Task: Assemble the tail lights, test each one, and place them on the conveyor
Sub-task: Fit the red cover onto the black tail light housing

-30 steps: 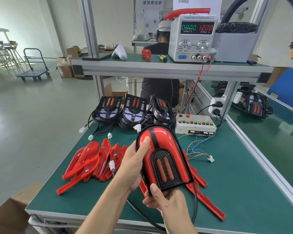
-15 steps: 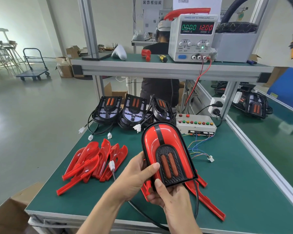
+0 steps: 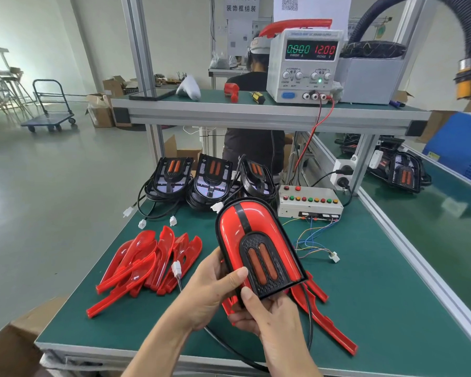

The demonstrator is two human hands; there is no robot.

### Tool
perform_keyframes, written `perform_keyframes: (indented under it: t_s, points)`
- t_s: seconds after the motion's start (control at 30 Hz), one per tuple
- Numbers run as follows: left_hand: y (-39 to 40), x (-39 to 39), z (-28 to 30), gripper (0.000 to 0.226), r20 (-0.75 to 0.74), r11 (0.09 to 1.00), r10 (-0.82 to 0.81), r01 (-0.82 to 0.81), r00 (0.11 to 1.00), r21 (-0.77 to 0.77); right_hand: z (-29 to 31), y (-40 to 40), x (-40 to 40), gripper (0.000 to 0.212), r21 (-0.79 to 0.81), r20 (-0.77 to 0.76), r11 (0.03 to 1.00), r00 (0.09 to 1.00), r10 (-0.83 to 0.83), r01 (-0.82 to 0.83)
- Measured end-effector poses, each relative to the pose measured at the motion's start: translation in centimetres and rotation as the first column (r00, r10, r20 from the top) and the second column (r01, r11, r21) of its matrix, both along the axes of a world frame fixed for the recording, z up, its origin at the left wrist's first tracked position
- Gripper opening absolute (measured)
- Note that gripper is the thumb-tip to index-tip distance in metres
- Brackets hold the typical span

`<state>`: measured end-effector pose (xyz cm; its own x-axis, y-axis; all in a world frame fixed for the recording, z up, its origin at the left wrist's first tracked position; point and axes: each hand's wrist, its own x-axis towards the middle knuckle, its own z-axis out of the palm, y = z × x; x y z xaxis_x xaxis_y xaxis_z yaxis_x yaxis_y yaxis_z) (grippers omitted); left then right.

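Lens covers (image 3: 147, 265) left of tail light (image 3: 253, 240)

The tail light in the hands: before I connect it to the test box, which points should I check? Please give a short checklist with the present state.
1. Red cover seated on the tail light: ok on the visible front; the back is hidden.
2. Grip: ok. The left hand and right hand both hold the lower end.
3. The light's white plug free: ok, it hangs beside the left hand, unconnected.
4. Test lead connector reachable: ok, it lies loose on the green table.
5. Power supply: ok, the display reads 12.00 volts and 0.000 current.
6. Test box switch positions: cannot tell.
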<state>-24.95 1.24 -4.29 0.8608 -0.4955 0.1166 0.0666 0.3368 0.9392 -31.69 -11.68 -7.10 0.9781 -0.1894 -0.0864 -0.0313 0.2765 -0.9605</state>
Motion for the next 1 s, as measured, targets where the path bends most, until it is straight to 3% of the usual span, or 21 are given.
perform_keyframes:
  t_s: [0.17, 0.33, 0.4, 0.47, 0.53, 0.63, 0.73, 0.8, 0.83, 0.87, 0.93, 0.97, 1.0]
  points:
    - [-0.1, 0.0, 0.1, 0.044, 0.044, 0.999, 0.025, -0.027, 0.999, 0.042, 0.3, 0.0, -0.5, 0.05, -0.05, -0.02, 0.999, 1.0, 0.006, -0.007]
    - [0.3, -0.3, 0.3, 0.044, -0.034, 0.994, -0.055, 0.052, 0.998, -0.097, 1.5, -2.5, -1.5, 0.071, -0.095, -0.1, 0.994, 0.994, 0.052, -0.061]
    - [0.5, -0.5, 0.3, 0.045, -0.064, 0.988, -0.099, 0.09, 0.993, -0.126, 1.8, -4.6, -2.3, 0.061, -0.158, -0.097, 0.982, 0.988, -0.122, 0.105]
    - [0.6, -0.5, 0.4, 0.046, -0.07, 0.988, -0.126, 0.119, 0.99, -0.097, 2.3, -6.8, -3.0, 0.047, -0.322, 0.019, 0.907, 0.96, -0.281, 0.272]
    - [0.3, -0.5, 0.6, 0.047, -0.064, 0.988, -0.153, 0.151, 0.986, -0.045, 3.4, -8.4, -3.4, 0.035, -0.448, 0.112, 0.856, 0.966, -0.233, 0.258]
    - [-0.6, -0.6, 0.7, 0.048, -0.094, 0.985, -0.175, 0.175, 0.98, -0.011, 4.5, -9.6, -2.9, 0.028, -0.347, 0.063, 0.938, 0.998, 0.014, 0.009]
    - [-1.2, -0.9, 1.0, 0.046, -0.1, 0.986, -0.164, 0.165, 0.981, 0.006, 4.3, -10.0, -2.3, 0.029, -0.275, 0.051, 0.961, 0.997, 0.056, -0.04]
    - [-1.4, -1.2, 1.3, 0.041, -0.008, 0.988, -0.078, 0.078, 0.997, 0.132, 3.7, -10.2, -2.1, 0.034, -0.167, 0.028, 0.985, 0.999, 0.043, -0.038]
    - [-1.4, -1.4, 1.2, 0.042, 0.086, 0.96, 0.045, -0.067, 0.995, 0.272, 3.4, -10.3, -2.0, 0.036, -0.125, 0.008, 0.992, 1.0, 0.027, -0.026]
    - [-1.3, -1.6, 0.8, 0.041, 0.211, 0.863, 0.235, -0.303, 0.949, 0.403, 2.9, -10.5, -1.9, 0.037, -0.103, -0.007, 0.995, 1.0, 0.009, -0.009]
    - [0.1, -2.5, -0.5, 0.023, 0.477, 0.471, 0.6, -0.766, 0.642, 0.438, 2.3, -10.9, -2.0, 0.039, -0.079, -0.026, 0.997, 0.999, -0.019, 0.017]
    - [1.0, -3.0, -1.1, 0.018, 0.541, 0.295, 0.661, -0.843, 0.52, 0.45, 2.0, -11.0, -2.1, 0.04, -0.074, -0.028, 0.997, 0.999, -0.025, 0.023]
    - [2.0, -3.4, -1.8, 0.021, 0.545, 0.185, 0.666, -0.821, 0.509, 0.54, 1.8, -11.1, -2.1, 0.04, -0.074, -0.033, 0.997, 0.999, -0.033, 0.03]
